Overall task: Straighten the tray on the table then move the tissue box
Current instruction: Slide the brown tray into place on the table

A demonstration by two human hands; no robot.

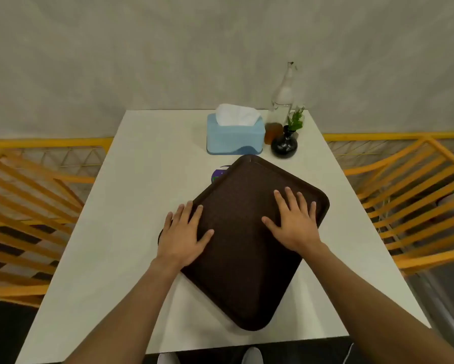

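A dark brown tray (243, 261) lies on the white table (131, 206), turned diagonally so one corner points at me. My left hand (184, 233) lies flat with spread fingers over the tray's left corner. My right hand (294, 219) lies flat on the tray's right part, fingers apart. A light blue tissue box (235, 136) with a white tissue sticking out stands beyond the tray's far corner, apart from it.
Right of the tissue box stand a black round vase with a green sprig (285, 143), a small amber object (272, 132) and a clear glass bottle (283, 93). A purple round thing (218, 173) peeks from under the tray's far-left edge. Orange slatted chairs (414, 206) flank the table.
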